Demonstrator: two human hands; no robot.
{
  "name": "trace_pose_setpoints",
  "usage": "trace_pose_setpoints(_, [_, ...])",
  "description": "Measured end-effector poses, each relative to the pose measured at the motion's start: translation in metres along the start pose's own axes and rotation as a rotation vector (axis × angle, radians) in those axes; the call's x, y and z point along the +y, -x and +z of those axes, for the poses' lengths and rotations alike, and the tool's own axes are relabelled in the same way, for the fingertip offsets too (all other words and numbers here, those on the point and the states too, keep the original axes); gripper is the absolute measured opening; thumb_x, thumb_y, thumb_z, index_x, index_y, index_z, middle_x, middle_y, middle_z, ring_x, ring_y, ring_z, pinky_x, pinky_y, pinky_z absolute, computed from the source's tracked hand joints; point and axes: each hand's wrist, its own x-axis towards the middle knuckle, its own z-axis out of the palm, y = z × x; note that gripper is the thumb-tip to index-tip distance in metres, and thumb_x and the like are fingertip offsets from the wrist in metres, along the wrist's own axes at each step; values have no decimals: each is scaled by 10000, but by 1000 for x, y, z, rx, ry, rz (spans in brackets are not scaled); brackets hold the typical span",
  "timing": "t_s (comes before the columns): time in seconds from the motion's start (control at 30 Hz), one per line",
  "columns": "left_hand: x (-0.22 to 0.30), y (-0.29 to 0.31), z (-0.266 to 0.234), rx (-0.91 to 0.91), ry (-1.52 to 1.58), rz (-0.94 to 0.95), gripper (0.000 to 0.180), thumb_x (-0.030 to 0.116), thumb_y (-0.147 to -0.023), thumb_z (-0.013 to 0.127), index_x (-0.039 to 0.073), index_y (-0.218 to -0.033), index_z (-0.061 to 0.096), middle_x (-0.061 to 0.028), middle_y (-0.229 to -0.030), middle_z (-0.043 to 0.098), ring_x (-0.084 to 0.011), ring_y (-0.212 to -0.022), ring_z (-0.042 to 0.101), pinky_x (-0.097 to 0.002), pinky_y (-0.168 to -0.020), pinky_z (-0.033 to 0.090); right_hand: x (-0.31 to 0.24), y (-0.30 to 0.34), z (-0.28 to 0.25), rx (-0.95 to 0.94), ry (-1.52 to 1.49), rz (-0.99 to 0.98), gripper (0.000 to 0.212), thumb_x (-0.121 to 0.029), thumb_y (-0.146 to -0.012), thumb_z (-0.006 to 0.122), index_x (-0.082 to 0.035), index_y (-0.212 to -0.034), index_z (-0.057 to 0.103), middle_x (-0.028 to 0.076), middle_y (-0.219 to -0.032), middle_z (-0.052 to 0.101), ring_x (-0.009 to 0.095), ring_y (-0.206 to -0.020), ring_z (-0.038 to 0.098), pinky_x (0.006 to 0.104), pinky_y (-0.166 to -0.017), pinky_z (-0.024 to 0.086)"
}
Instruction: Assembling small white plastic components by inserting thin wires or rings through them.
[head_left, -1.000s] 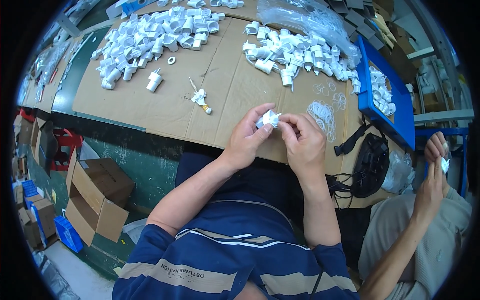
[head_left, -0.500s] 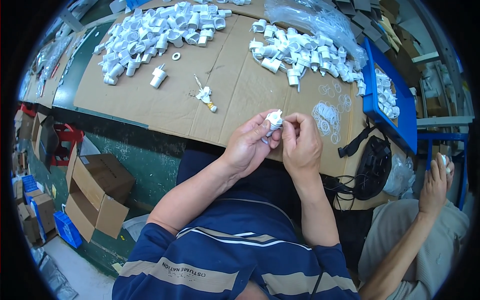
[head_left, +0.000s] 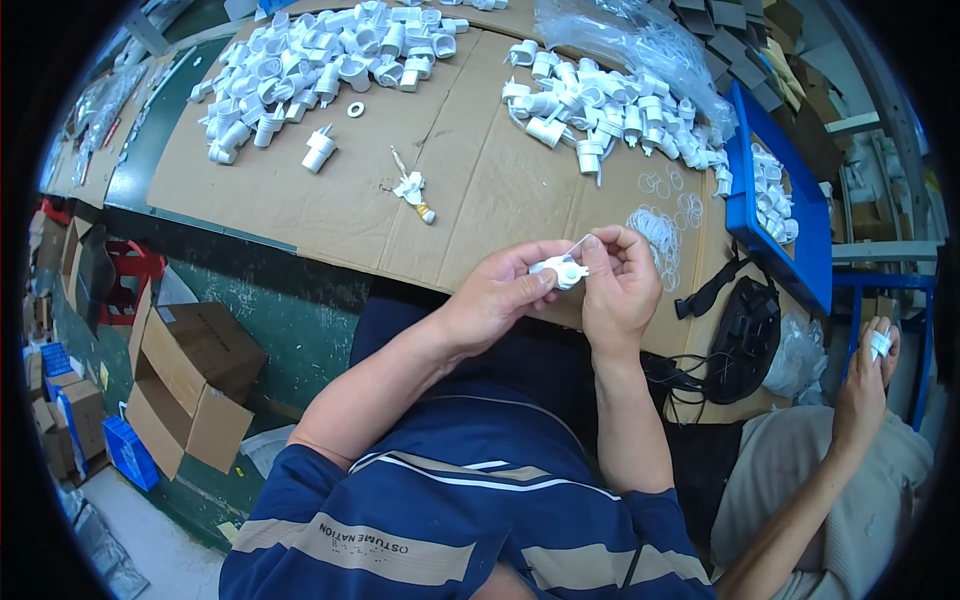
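Note:
My left hand [head_left: 508, 295] is closed around a white plastic fitting [head_left: 566, 272], thumb on its side and the narrow tip toward my right hand. Close beside it, my right hand [head_left: 622, 285] pinches a thin whitish rubber ring [head_left: 579, 243], which stretches as a fine line from the fingertips toward the fitting. Whether the ring is looped over the fitting, I cannot tell. Beyond my right hand lies a pile of similar thin rings [head_left: 657, 236] on the cardboard. A small brush-like tool [head_left: 410, 187], partly wrapped in white, lies ahead of my left hand.
White fittings form two heaps, left [head_left: 330, 60] and right [head_left: 600, 100]; a lone fitting [head_left: 319, 149] lies nearer. A blue tray [head_left: 742, 190] holds more. A black strapped device [head_left: 745, 335] lies at right. Another person's hand [head_left: 862, 385] holds a white part. An open carton [head_left: 200, 370] stands on the floor.
The fitting has tipped from upright to lying sideways, its tip now toward the right. My right hand has shifted slightly right, and a thin ring now shows stretched at its fingertips.

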Motion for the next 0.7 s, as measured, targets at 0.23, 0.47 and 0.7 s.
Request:
trace_pose_setpoints(0.23, [8,1,-8,-93,-456,112,540,112,-1014,568,18,-1526,425,-114,-1200,575,-161,-1010,544,-271,-884,458,-2,-2,-14,-96,-92,20,96,22,-912,712,26,-1008,701,51,-830,703,93,-706,619,214,-651,506])
trace_pose_setpoints(0.47, [10,4,-4,-156,-604,222,591,169,-981,602,27,-1524,416,-126,-1225,563,-198,-1021,549,-331,-893,464,-8,-1,-17,-120,-103,59,77,35,-906,714,37,-982,719,49,-826,700,82,-701,607,195,-647,495])
trace_pose_setpoints(0.7, [20,5,-8,-223,-835,343,574,182,-966,631,20,-1489,456,-129,-1254,557,-196,-1026,554,-321,-910,454,-5,5,-24,-104,-173,198,97,53,-892,725,42,-988,723,49,-811,689,69,-675,576,182,-626,479])
